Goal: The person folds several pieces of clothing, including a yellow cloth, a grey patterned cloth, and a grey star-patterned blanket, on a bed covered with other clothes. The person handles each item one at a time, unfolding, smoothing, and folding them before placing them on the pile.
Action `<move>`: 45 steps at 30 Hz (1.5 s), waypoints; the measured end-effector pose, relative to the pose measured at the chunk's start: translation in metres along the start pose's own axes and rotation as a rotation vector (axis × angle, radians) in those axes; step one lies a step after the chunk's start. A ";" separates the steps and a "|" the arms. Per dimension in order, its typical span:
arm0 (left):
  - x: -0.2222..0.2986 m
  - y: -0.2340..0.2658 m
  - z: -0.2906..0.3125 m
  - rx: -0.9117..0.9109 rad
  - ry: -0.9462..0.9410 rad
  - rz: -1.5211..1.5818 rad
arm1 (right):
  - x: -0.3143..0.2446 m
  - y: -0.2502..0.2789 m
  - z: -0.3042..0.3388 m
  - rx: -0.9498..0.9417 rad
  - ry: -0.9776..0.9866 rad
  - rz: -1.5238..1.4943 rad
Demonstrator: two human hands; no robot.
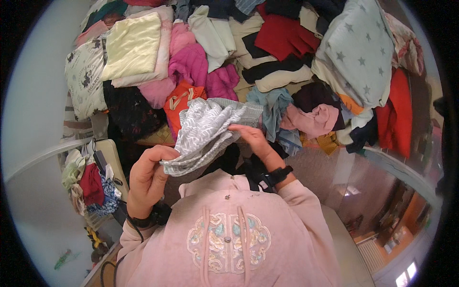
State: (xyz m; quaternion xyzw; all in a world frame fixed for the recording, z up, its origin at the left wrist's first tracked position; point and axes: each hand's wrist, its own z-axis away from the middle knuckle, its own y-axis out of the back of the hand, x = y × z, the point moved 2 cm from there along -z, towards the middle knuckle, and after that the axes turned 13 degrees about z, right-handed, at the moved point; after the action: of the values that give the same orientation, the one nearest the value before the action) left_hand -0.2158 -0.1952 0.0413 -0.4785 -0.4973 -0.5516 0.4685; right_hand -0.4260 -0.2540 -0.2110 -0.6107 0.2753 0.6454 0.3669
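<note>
A soft grey garment or cloth with a white line pattern [205,129] is held bunched and partly folded in front of my chest. My left hand [150,174] pinches its lower left edge between thumb and fingers. My right hand [258,146] holds the right side, fingers fairly straight against the fabric; its thumb is hidden. Part of the cloth reaches right, towards a light blue garment [272,107]. Just beyond the cloth lies an orange bag or garment [179,105] with pale straps.
Piled clothes spread ahead, including a folded yellow cloth [134,45], a magenta puffy garment [191,64], a red garment [284,38] and a star-patterned blanket [356,52]. A pink garment [311,119] lies to the right. More clothes [93,184] sit on a chair at left.
</note>
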 end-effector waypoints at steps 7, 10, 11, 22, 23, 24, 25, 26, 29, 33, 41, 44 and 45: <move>0.001 -0.001 0.000 0.099 0.007 -0.050 | -0.026 -0.014 -0.010 -0.011 0.507 0.593; 0.000 0.002 0.000 0.182 -0.024 -0.062 | -0.016 -0.012 0.006 -0.362 0.119 0.562; 0.000 0.002 0.000 0.189 -0.045 -0.060 | -0.013 -0.014 0.012 -0.455 0.020 0.543; 0.007 0.002 0.007 0.245 -0.084 -0.029 | -0.022 -0.029 0.006 -0.200 0.066 0.455; 0.007 0.002 0.008 0.243 -0.088 -0.040 | -0.028 -0.030 0.004 -0.193 0.115 0.440; 0.008 0.001 0.008 0.239 -0.098 -0.047 | -0.035 -0.032 0.001 -0.191 0.168 0.412; 0.008 0.001 0.008 0.236 -0.108 -0.054 | -0.043 -0.034 -0.001 -0.188 0.224 0.365; 0.008 0.000 0.009 0.236 -0.113 -0.053 | -0.049 -0.039 -0.004 -0.250 0.250 0.474; 0.007 0.000 0.010 0.238 -0.124 -0.049 | -0.070 -0.050 -0.007 -0.186 0.532 0.446; 0.006 -0.001 0.010 0.224 -0.135 -0.035 | -0.085 -0.060 -0.009 -0.123 0.749 0.404; 0.005 0.000 0.012 0.224 -0.145 -0.016 | -0.068 -0.068 0.001 -0.664 0.301 0.290; 0.006 0.003 0.014 0.267 -0.178 -0.021 | -0.055 -0.065 0.001 -0.525 0.157 0.212; 0.007 0.004 0.015 0.284 -0.196 -0.021 | -0.048 -0.065 0.002 -0.575 0.107 0.317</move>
State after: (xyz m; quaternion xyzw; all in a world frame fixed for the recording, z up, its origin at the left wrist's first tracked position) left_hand -0.2114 -0.1803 0.0492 -0.4539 -0.6185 -0.4312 0.4749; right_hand -0.3754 -0.2216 -0.1575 -0.6718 0.1926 0.7128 0.0596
